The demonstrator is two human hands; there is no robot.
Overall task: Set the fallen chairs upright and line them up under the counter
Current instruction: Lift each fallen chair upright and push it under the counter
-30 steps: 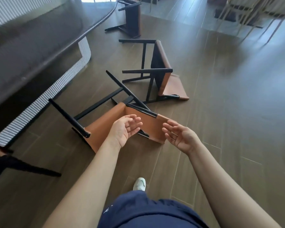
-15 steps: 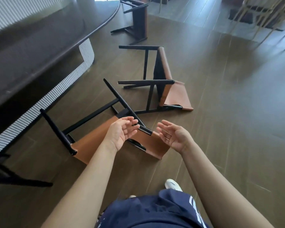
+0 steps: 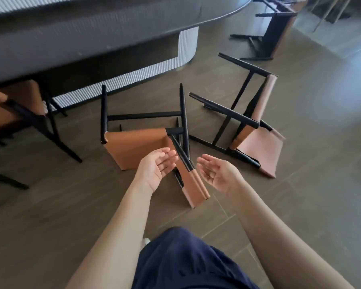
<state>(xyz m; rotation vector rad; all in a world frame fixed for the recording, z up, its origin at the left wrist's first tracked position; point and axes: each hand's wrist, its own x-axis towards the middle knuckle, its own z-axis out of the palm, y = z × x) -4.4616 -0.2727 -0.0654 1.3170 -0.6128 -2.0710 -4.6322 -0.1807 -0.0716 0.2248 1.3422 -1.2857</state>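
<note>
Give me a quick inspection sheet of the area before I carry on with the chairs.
Surface: dark wood-look floor, bare where visible.
Job's things: nearest chair on its side, legs toward the counter; second chair and far chair also down; one chair at the left, partly under the counter.
Clutter: nothing seen.
Grips: left hand and right hand open, palms facing, either side of the nearest chair's back, not touching.
Cables: nothing seen.
Surroundings: pale furniture legs far right, blurred.

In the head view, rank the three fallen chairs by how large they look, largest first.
1. Nearest fallen chair, by the hands.
2. Middle fallen chair: looks much alike, so their order is unsure.
3. Far fallen chair, smallest only through distance.
</note>
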